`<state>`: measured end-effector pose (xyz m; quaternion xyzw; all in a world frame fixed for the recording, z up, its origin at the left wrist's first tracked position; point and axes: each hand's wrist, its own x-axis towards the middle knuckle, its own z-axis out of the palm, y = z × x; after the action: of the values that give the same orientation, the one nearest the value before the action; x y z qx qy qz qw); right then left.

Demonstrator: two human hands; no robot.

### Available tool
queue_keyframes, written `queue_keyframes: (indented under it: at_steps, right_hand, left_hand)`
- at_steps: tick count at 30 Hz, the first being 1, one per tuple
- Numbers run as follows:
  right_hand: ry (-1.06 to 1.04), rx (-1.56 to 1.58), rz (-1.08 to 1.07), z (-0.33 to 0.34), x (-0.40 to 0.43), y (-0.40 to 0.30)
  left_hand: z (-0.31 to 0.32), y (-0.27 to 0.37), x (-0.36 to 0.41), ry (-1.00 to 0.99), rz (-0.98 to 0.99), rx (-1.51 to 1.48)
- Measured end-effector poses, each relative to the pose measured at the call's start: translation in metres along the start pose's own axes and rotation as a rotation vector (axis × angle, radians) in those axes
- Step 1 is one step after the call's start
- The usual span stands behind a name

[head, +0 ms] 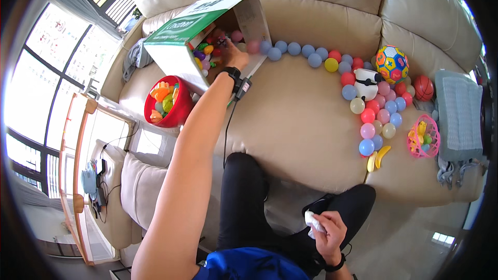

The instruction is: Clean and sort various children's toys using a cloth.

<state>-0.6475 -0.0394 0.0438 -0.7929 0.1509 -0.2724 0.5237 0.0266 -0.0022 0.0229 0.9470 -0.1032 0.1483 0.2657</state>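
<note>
My left hand reaches into a white and green cardboard box that lies on its side on the sofa, mouth towards me. Its fingertips are among small toys in the shaded interior, and whether they grip one is hard to see. Toy fruit and vegetables, such as a purple toy, lie left of the fingers. Beside the open flap, a pink ball begins a row of plastic balls. Above my knee, my right hand pinches a crumpled white tissue or cloth.
A red bucket of toys stands left of the box. Blue balls run along the sofa to a cluster with a white plush toy, a colourful ball and a small basketball. Toy bananas and a pink basket are at right.
</note>
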Motion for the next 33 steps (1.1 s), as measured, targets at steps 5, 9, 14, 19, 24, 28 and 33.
queue_keyframes:
  at_steps: [5,9,14,19,24,28,33]
  right_hand:
    - [0.082,-0.090,0.125,-0.016,-0.002,0.005]
    - [0.074,-0.081,0.150,-0.024,0.005,0.014]
    - [0.051,-0.083,0.112,-0.019,0.014,0.016]
    - [0.068,-0.108,0.080,-0.013,0.015,0.004]
    - [0.012,-0.123,0.000,-0.021,0.014,-0.023]
    - [0.042,-0.141,-0.030,-0.035,0.009,-0.032]
    - [0.082,-0.043,0.184,-0.043,0.004,-0.057]
  left_hand:
    - [0.027,0.044,0.018,-0.011,0.000,0.156]
    - [0.025,0.002,0.065,-0.030,0.075,0.345]
    - [0.025,0.015,0.055,-0.058,0.109,0.284]
    - [0.013,0.053,0.005,0.062,-0.058,0.170]
    - [-0.034,0.073,-0.066,0.217,0.198,-0.386]
    - [-0.134,0.096,-0.165,-0.711,-0.303,-1.622]
    - [-0.221,0.086,-0.278,-1.330,-0.609,-1.839]
